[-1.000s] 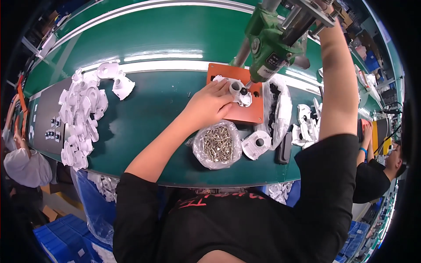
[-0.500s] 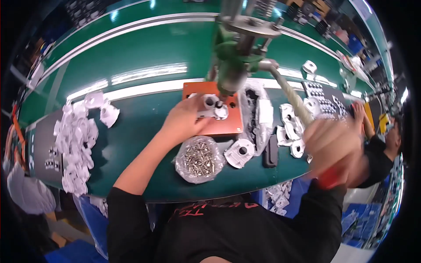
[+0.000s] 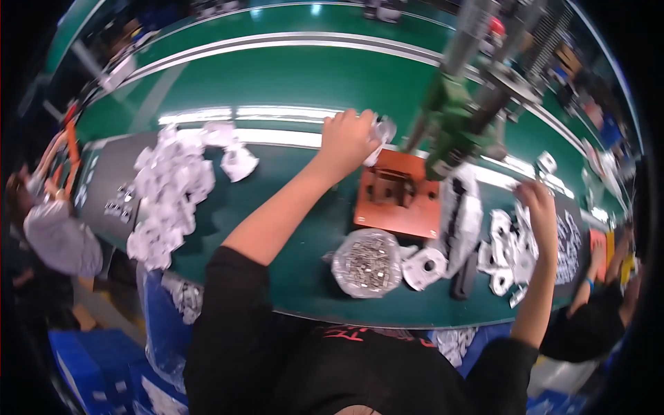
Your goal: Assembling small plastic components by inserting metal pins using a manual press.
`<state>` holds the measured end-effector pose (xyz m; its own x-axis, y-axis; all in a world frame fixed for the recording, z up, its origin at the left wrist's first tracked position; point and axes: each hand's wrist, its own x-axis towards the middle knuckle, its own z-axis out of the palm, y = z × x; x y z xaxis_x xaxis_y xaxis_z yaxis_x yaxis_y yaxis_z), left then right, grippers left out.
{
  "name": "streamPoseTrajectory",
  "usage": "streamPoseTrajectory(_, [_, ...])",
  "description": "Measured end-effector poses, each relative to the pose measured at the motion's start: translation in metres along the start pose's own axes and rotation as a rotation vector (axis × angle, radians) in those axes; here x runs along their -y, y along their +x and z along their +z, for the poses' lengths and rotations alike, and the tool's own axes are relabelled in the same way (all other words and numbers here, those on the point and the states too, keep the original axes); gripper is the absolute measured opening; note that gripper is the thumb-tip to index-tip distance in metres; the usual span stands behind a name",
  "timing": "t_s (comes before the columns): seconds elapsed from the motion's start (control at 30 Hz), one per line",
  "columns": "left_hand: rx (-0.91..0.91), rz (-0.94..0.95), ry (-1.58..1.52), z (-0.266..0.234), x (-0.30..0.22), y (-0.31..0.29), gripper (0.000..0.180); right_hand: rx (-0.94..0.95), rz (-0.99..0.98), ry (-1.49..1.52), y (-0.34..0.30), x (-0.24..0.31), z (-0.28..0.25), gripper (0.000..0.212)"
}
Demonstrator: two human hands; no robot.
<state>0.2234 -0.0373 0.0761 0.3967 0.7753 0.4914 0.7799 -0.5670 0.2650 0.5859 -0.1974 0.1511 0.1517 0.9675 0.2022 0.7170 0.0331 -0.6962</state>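
My left hand (image 3: 348, 142) is closed round a white plastic housing with a round grey end (image 3: 384, 128), held beyond the far left corner of an orange fixture plate (image 3: 398, 221). A brown metal block (image 3: 391, 188) stands on the plate, with no housing on it. The green press head (image 3: 453, 135) hangs over the plate's right side. My right hand (image 3: 537, 197) is raised to the right of the press, above the white parts, its fingers curled. Whatever may be in these fingers is too blurred to make out.
A bag-lined bowl of small metal pins (image 3: 366, 266) stands before the plate, beside a white cover (image 3: 424, 268) and a dark oblong block (image 3: 464, 277). White housings (image 3: 169, 190) are heaped at left; more white parts (image 3: 505, 242) lie at right. A co-worker's arm (image 3: 588, 283) is at far right.
My left hand has lifted the white housing off the fixture and moved it away and to the left. My right hand, earlier on the press lever, is higher and farther away. The view has swung left.
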Motion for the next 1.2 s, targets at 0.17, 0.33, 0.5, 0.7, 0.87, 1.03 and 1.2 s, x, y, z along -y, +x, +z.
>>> streamPoseTrajectory(0.17, [-0.022, -0.341, -0.141, 0.015, 0.050, 0.007, 0.048, 0.206, 0.270, -0.737, -0.079, -0.106, 0.002, 0.036])
streamPoseTrajectory(0.33, [0.060, -0.511, 0.207, -0.005, 0.124, -0.018, 0.066, 0.012, 0.323, -0.798, -0.094, -0.162, 0.010, 0.019])
streamPoseTrajectory(0.5, [0.218, -0.698, 0.632, -0.044, 0.188, -0.072, 0.045, -0.147, 0.307, -0.593, -0.089, -0.153, 0.003, 0.029])
streamPoseTrajectory(0.7, [0.240, -0.638, 0.473, -0.041, 0.196, -0.099, 0.033, -0.338, 0.203, 0.283, -0.081, -0.087, 0.010, 0.024])
streamPoseTrajectory(0.87, [0.184, -0.621, -1.341, -0.053, 0.059, -0.073, 0.016, -0.225, 0.000, 0.514, -0.065, 0.013, 0.068, 0.035])
streamPoseTrajectory(1.03, [0.453, -0.349, -1.585, -0.064, -0.066, -0.072, 0.016, -0.083, -0.484, 0.460, -0.048, 0.110, 0.115, 0.033])
streamPoseTrajectory(1.2, [0.511, -0.176, -1.741, -0.070, -0.101, -0.078, 0.035, -0.067, -0.720, 0.241, -0.042, 0.142, 0.128, 0.031])
